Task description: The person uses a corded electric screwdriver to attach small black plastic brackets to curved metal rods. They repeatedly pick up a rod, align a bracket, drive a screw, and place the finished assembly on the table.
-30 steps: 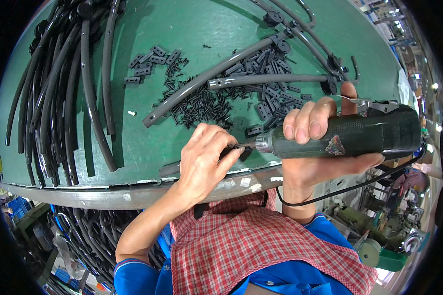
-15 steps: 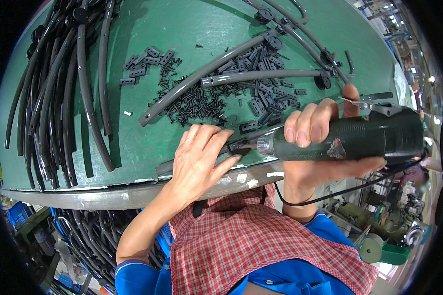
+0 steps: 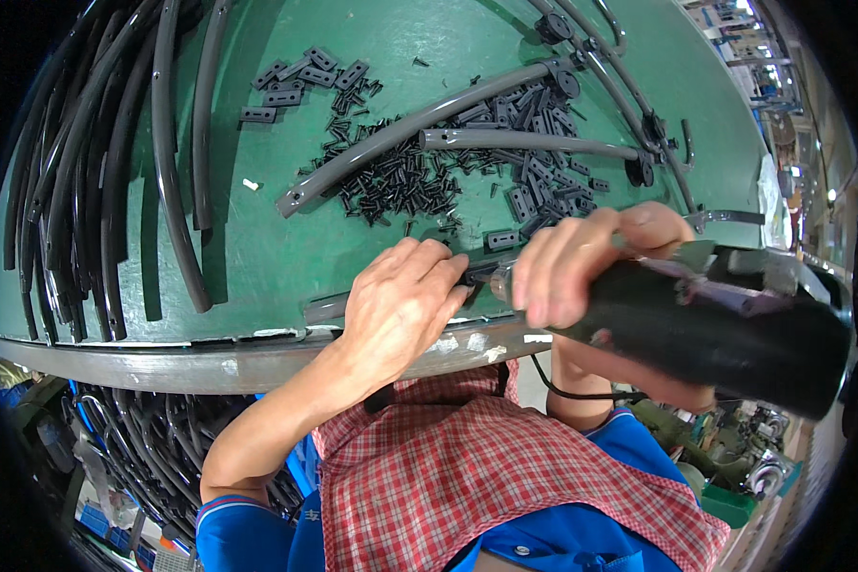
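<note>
I am grasping the driver (image 3: 725, 334) in my right hand (image 3: 586, 262), fingers wrapping over its top; its body is looking blurred and its rear is slanting down to the right. My left hand (image 3: 400, 300) is curling palm down over a tube (image 3: 326, 309); its underside is hiding, so I cannot tell whether it is gripping. That tube is lying along the near edge of the green table (image 3: 257, 248), its left end poking out past my hand. The driver's nose is pointing at my left fingertips. Beyond, 2 tubes (image 3: 429, 119) are lying across the screws (image 3: 396, 191) and blocks (image 3: 543, 181). More tubes are heaping up on my left. A cord (image 3: 582, 394) is looping below my right hand.
</note>
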A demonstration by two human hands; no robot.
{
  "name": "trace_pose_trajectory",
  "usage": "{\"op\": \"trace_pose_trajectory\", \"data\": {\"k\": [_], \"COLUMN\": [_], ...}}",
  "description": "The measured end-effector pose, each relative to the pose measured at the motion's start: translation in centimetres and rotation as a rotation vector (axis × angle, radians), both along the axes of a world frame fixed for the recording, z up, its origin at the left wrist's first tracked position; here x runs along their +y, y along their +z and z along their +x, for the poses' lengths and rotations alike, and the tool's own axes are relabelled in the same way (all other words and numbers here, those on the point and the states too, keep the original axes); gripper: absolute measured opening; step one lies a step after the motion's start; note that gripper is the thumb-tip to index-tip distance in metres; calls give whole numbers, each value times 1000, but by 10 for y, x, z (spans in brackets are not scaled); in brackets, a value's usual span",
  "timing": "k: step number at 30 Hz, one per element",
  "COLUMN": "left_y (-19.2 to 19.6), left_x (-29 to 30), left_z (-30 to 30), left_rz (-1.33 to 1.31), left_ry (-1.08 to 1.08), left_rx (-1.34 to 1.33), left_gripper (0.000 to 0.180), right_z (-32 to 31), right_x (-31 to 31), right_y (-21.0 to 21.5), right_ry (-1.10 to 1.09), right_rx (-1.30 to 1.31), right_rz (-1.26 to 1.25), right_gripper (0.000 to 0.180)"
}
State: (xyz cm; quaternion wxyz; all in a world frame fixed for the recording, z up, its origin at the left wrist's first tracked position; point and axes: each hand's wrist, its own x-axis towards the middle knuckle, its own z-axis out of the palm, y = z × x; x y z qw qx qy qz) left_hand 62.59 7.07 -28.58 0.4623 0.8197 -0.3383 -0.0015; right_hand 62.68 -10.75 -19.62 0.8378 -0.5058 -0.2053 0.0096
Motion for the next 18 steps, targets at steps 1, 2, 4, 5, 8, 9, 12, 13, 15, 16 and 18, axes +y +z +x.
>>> {"op": "trace_pose_trajectory", "data": {"k": [1,2,4,5,8,9,12,13,15,16,18], "left_y": [1,2,4,4,11,14,13,15,21,23,16], "left_x": [0,0,1,1,0,0,1,1,2,6,12], "left_z": [1,1,2,2,1,2,1,3,3,3,3], "left_rz": [2,5,14,18,25,42,89,96,107,122,155], "left_ry": [-6,-13,-13,-15,-23,-11,-38,-60,-111,-141,-175], "left_rx": [6,11,8,8,21,27,37,17,-26,-29,-123], "left_gripper": [29,28,28,27,24,24,33,36,41,49,51], "right_z": [3,3,8,11,11,12,-16,-26,-50,-59,-75], "right_x": [1,1,5,6,-4,-13,-46,-53,-69,-72,-82], "right_y": [1,0,1,1,-8,-13,-15,-16,-23,-25,-35], "right_ry": [28,40,23,1,-102,-146,-405,-471,-565,-605,-636], "right_rx": [6,15,-7,-23,-47,-44,20,37,72,97,148], "right_rz": [-7,-4,11,21,224,408,627,635,543,525,548], "right_gripper": [71,67,68,73,81,80,85,84,83,83,81]}}
